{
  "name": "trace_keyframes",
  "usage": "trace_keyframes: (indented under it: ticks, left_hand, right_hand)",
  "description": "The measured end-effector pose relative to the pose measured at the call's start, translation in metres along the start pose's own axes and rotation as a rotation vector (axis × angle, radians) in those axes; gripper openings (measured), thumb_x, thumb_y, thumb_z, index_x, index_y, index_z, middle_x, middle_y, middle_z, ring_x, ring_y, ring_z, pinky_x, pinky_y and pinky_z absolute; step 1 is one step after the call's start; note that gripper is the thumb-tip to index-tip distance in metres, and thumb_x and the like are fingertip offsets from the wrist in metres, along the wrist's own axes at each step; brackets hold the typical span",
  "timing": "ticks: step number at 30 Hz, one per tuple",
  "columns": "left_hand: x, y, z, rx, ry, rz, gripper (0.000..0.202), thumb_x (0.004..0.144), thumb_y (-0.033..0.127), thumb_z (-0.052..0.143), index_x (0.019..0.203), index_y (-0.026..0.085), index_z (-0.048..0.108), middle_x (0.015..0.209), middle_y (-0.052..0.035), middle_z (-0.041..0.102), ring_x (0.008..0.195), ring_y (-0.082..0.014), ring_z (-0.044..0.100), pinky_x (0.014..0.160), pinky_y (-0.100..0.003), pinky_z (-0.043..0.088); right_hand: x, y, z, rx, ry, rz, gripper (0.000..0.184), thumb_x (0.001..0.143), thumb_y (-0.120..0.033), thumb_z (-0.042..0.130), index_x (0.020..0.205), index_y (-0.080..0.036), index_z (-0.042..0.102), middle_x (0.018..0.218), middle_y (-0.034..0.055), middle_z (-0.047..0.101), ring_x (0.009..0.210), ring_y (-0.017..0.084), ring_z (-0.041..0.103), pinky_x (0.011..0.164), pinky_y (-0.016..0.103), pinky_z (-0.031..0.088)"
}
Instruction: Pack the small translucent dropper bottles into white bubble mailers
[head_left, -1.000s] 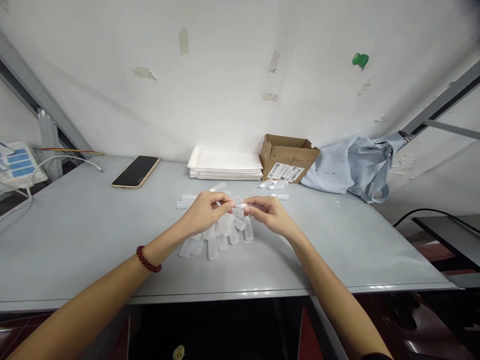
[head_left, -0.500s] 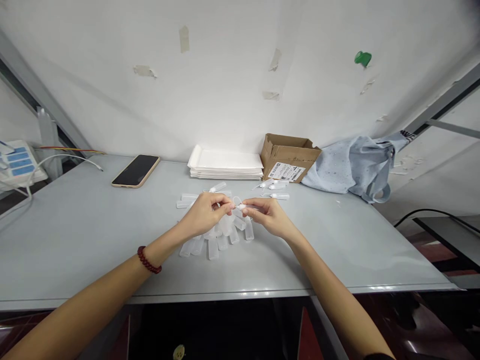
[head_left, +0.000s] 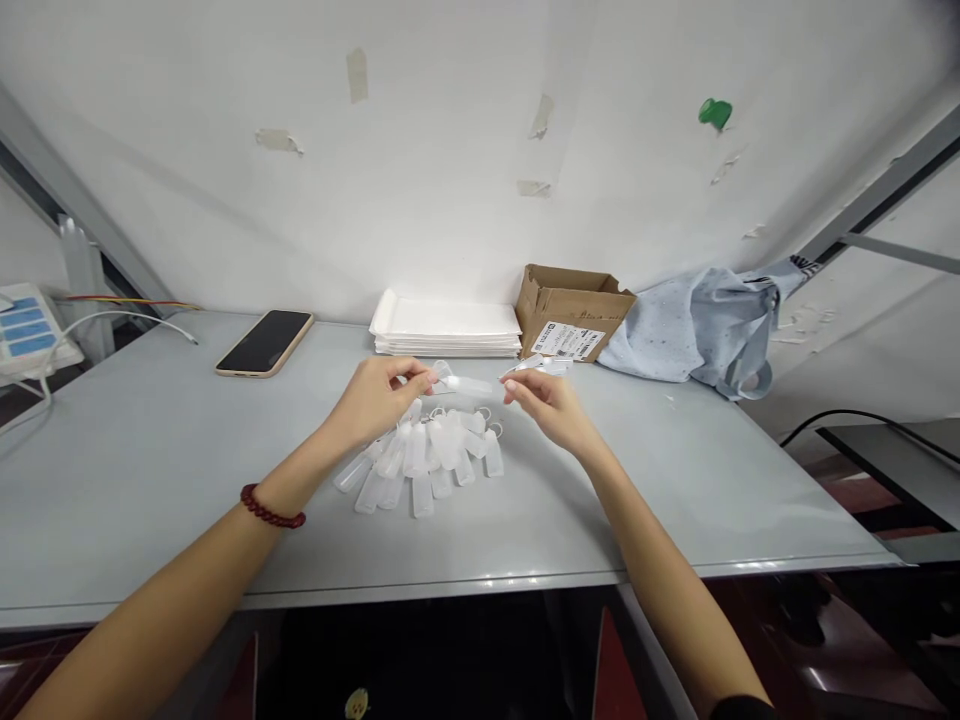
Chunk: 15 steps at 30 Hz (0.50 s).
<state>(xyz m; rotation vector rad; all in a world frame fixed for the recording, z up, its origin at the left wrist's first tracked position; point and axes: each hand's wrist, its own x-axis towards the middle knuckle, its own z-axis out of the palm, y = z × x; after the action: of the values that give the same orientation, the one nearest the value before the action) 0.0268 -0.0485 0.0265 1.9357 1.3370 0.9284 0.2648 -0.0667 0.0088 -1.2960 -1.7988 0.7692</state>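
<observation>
My left hand [head_left: 386, 397] pinches the thin white loop end of a small translucent plastic bottle [head_left: 472, 385]. The bottle lies nearly level, pointing right, just above the table. My right hand [head_left: 544, 400] is a little past its far end, thumb and forefinger slightly apart, with nothing visible between them. Below and between the hands lies a loose pile of similar translucent bottles [head_left: 420, 450], some with white loops at their necks. A few more white-tipped bottles [head_left: 555, 366] lie behind my right hand, partly hidden by it.
A stack of white padded envelopes [head_left: 446, 320] sits against the wall, beside an opened cardboard box [head_left: 574, 305] and a light blue cloth bag [head_left: 690, 325]. A phone [head_left: 264, 343] lies at the left on the grey table [head_left: 187, 480]. A white cable [head_left: 120, 315] runs in at the far left.
My hands have drawn apart, the left going up and left with the bottle. My right hand has let go of it. The bottle now shows fully between them.
</observation>
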Motion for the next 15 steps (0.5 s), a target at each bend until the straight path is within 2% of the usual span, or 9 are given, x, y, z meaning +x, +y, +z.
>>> trace_keyframes:
  ticks: [2,4,8,11,15]
  left_hand:
    - [0.004,-0.006,-0.001,0.062,0.058,-0.030,0.028,0.080,0.038,0.053,0.074,0.016,0.069,0.072,-0.0018,0.070,0.050,-0.0111,0.048,0.053,-0.025,0.038]
    - [0.006,-0.012,0.001,0.149,0.094,-0.016,0.027,0.080,0.036,0.052,0.072,0.017,0.069,0.072,-0.0019,0.070,0.053,-0.0126,0.050,0.055,-0.026,0.039]
    - [0.009,-0.019,0.004,0.320,0.081,0.027,0.028,0.081,0.034,0.048,0.067,0.018,0.068,0.073,-0.0037,0.071,0.064,-0.0184,0.058,0.061,-0.028,0.041]
    - [0.009,-0.024,0.004,0.411,0.073,-0.001,0.027,0.081,0.032,0.047,0.073,0.018,0.069,0.078,-0.0061,0.071,0.078,-0.0243,0.059,0.068,-0.032,0.044]
    - [0.008,-0.027,0.004,0.464,0.143,-0.002,0.028,0.081,0.031,0.047,0.092,0.016,0.068,0.097,-0.0087,0.070,0.101,-0.0300,0.052,0.081,-0.038,0.044]
  right_hand:
    - [0.005,0.014,-0.009,-0.236,0.120,0.005,0.021,0.085,-0.032,0.054,0.092,-0.016,0.064,0.084,0.0059,0.066,0.066,0.014,0.054,0.066,0.028,0.043]
    - [0.010,0.028,-0.018,-0.451,0.162,0.011,0.016,0.083,-0.019,0.053,0.094,-0.016,0.064,0.090,0.0074,0.066,0.071,0.016,0.056,0.070,0.031,0.044]
    - [0.014,0.049,-0.033,-0.770,0.101,0.106,0.029,0.081,-0.007,0.048,0.105,-0.015,0.063,0.108,0.0128,0.062,0.097,0.024,0.057,0.078,0.034,0.044]
    - [0.014,0.056,-0.039,-0.839,0.057,0.173,0.033,0.079,-0.003,0.049,0.108,-0.012,0.062,0.112,0.0151,0.060,0.110,0.027,0.052,0.084,0.034,0.042]
    - [0.014,0.060,-0.040,-0.853,0.022,0.217,0.034,0.079,-0.001,0.049,0.108,-0.013,0.062,0.115,0.0146,0.060,0.111,0.027,0.051,0.086,0.035,0.040]
